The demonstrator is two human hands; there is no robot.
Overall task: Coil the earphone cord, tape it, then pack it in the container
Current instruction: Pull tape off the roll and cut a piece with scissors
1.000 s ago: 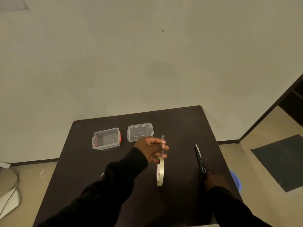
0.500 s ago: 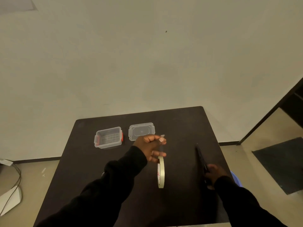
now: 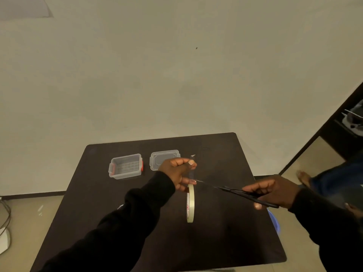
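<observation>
On the dark bench, seen from the head camera: clear container with red latches at 11 o'clock, lid off; its lid just beside it toward 3 o'clock. Left hand over bench centre, fingers pinching a pulled strip of tape, tape roll hanging on edge just below. Right hand at 3 o'clock, closed around black scissors, blade tips reaching the strip just above the roll. Earphone cord: cannot tell where, mostly hidden behind the left sleeve.
</observation>
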